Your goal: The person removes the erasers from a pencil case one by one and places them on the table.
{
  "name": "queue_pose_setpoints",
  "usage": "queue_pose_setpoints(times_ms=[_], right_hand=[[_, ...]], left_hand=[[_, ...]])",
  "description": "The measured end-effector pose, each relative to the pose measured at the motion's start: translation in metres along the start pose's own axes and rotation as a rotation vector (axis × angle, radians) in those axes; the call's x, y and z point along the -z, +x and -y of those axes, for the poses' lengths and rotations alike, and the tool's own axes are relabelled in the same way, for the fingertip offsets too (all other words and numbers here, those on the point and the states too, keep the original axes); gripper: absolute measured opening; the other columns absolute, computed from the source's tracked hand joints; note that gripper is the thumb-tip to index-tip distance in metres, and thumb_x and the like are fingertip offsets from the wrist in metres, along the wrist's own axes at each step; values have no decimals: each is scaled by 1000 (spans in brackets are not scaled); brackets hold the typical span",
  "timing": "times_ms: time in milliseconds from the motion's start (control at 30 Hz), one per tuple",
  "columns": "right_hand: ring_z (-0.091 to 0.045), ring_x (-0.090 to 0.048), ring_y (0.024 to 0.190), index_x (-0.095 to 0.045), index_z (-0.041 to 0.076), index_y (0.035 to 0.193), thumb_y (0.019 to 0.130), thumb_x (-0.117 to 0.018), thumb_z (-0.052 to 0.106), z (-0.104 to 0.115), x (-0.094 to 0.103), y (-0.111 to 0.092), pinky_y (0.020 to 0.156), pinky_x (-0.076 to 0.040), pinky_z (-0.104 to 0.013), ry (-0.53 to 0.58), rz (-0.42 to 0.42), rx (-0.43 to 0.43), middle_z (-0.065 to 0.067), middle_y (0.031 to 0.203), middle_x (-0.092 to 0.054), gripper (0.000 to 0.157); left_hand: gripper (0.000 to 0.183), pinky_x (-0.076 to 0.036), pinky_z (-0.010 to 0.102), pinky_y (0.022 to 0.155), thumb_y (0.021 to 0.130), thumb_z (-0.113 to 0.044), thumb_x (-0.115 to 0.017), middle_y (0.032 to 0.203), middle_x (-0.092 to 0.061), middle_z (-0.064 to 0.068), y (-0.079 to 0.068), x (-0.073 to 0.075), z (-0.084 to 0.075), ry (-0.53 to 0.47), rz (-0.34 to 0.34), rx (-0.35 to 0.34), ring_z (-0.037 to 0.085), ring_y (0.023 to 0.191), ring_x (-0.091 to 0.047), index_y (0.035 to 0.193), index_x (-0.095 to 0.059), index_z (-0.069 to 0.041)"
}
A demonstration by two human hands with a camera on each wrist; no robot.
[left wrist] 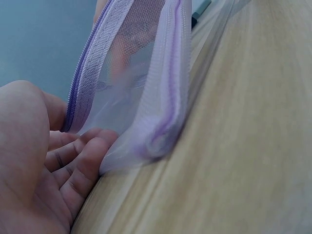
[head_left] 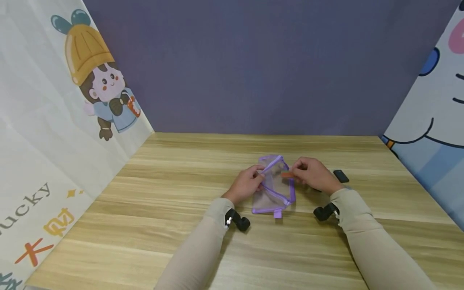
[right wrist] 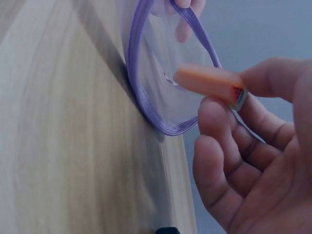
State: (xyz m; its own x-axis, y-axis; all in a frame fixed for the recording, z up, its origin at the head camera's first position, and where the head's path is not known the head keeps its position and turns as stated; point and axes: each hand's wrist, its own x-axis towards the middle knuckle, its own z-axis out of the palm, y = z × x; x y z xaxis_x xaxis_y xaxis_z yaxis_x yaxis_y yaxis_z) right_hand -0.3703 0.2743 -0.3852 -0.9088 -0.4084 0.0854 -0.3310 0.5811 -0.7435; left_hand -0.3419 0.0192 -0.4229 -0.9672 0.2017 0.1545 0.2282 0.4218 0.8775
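A purple-edged mesh zipper pouch lies on the wooden table with its zipper spread apart. My left hand pinches the pouch's edge on the left, thumb on the zipper side and fingers against the mesh, as the left wrist view shows. At the opening, my right hand pinches a small orange bar between thumb and fingers. The bar has a watermelon print at its held end, and its free end points into the pouch mouth. A purple tab sticks out from the pouch's near edge.
A small dark rectangular object rests on the table just right of my right hand. A dark blue panel stands along the table's back edge. Printed cloths with cartoon figures hang at the left and right.
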Motion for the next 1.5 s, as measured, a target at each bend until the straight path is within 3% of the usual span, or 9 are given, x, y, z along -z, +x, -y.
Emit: queue_pose_setpoints(times_ms=[967, 1200, 1500], right_hand=[[-31, -58, 67, -67, 8, 105, 102, -59, 24, 11, 4, 2, 49, -46, -34, 31, -5, -7, -14, 85, -69, 17], [-27, -59, 68, -67, 8, 105, 102, -59, 23, 11, 5, 1, 52, -47, -34, 19, -15, 0, -13, 86, -69, 18], [-31, -63, 71, -67, 7, 103, 101, -59, 21, 7, 5, -3, 58, -51, -36, 11, -29, 14, -14, 87, -69, 16]], left_hand=[[32, -54, 28, 60, 101, -18, -58, 84, -64, 3, 0, 4, -2, -26, 9, 22, 15, 68, -63, 132, -62, -13], [32, -54, 28, 60, 101, -18, -58, 84, -64, 3, 1, 3, -3, -17, 7, 17, 15, 68, -63, 133, -62, -13], [32, -54, 28, 59, 101, -17, -58, 82, -64, 3, 0, 0, -1, 1, 10, 9, 14, 67, -63, 133, -62, -13]])
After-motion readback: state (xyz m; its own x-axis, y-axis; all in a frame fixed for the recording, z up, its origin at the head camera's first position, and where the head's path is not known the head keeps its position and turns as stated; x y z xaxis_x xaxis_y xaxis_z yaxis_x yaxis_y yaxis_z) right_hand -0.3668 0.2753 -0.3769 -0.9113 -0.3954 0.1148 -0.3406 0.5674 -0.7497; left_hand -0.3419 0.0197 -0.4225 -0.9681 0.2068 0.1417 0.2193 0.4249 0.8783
